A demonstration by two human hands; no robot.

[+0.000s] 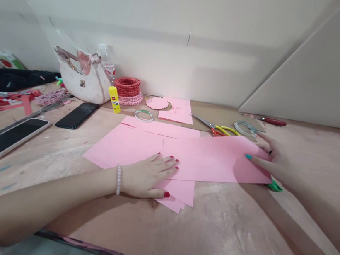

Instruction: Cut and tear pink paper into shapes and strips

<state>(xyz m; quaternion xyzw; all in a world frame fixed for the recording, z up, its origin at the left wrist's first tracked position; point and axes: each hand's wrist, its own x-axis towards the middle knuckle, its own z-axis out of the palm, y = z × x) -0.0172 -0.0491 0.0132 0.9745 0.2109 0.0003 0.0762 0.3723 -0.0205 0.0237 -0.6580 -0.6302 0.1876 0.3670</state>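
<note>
Several pink paper sheets (117,145) lie overlapped on the table in front of me. My left hand (147,177) rests flat on them, fingers stretched out, a beaded bracelet at the wrist. The right end of the upper pink sheet (216,158) is pinched in my right hand (266,155), thumb on top and the other fingers at the far edge, partly hidden. That end looks slightly raised and casts a shadow. Just behind the sheet lie scissors (209,124) and yellow-handled pliers (227,130). A green object (275,186) peeks out under the sheet's right corner.
At the back stand a white handbag (84,78), a bottle (107,60), stacked red and pink rings (127,88) and a glue stick (114,99). Two phones (77,115) lie left, near paper scraps (13,100). Tape rolls (143,116) and a red-handled tool (274,121) are farther back.
</note>
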